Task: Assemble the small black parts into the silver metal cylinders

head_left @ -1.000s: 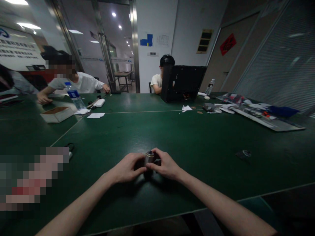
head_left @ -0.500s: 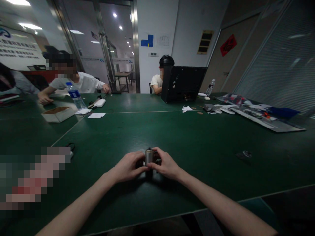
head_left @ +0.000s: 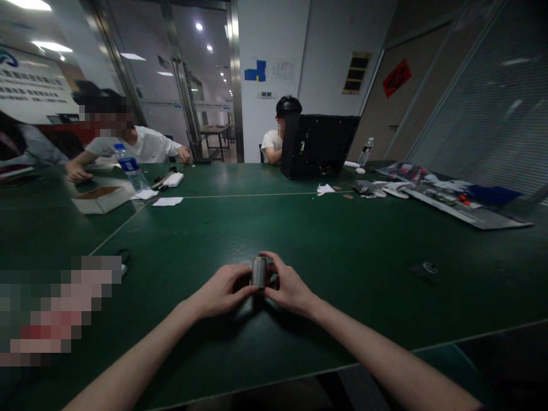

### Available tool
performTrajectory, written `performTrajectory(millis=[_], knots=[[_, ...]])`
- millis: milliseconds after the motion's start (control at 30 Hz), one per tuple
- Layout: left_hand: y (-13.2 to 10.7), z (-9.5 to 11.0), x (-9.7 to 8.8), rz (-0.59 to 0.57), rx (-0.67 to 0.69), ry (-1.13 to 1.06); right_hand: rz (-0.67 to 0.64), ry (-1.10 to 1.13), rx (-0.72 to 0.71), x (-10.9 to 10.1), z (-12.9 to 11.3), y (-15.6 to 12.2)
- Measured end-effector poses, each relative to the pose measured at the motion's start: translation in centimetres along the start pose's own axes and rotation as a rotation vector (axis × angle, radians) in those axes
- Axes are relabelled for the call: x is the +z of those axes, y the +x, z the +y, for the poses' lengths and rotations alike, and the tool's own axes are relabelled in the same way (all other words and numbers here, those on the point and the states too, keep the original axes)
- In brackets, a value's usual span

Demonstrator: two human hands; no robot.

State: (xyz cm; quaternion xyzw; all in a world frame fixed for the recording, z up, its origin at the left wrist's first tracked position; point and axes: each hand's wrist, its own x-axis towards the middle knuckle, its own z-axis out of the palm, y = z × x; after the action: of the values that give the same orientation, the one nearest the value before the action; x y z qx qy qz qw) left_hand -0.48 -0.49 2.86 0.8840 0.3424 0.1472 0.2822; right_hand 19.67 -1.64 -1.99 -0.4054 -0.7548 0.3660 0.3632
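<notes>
Between my two hands stands a small silvery metal cylinder (head_left: 259, 273), upright, with a brassy rim at its top; it looks like a small motor, though I cannot be sure. My left hand (head_left: 229, 288) grips its left side, the thumb near the base and the fingers curled behind. On the other side, my right hand (head_left: 289, 285) has its thumb low against the cylinder and its index finger reaching over the top edge. The backs of the fingers and the cylinder's far side are hidden.
The green table (head_left: 214, 228) spreads all around. Farther off are a white open box (head_left: 103, 201), a water bottle (head_left: 131, 166), a black monitor-like case (head_left: 321, 145) and a cluttered board (head_left: 471, 208) at right. Two co-workers sit across, and a small dark item (head_left: 426, 269) lies at right.
My right index finger has moved up onto the cylinder's top, where a dark stub showed before. My right thumb has shifted slightly down toward the base. My left hand is nearly still.
</notes>
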Motion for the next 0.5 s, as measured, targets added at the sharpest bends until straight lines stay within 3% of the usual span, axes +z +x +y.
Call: performTrajectory(millis=[500], knots=[[0.08,0.18,0.12,-0.045,0.000,-0.112,-0.003,-0.179,-0.097,-0.21,-0.64,-0.47]])
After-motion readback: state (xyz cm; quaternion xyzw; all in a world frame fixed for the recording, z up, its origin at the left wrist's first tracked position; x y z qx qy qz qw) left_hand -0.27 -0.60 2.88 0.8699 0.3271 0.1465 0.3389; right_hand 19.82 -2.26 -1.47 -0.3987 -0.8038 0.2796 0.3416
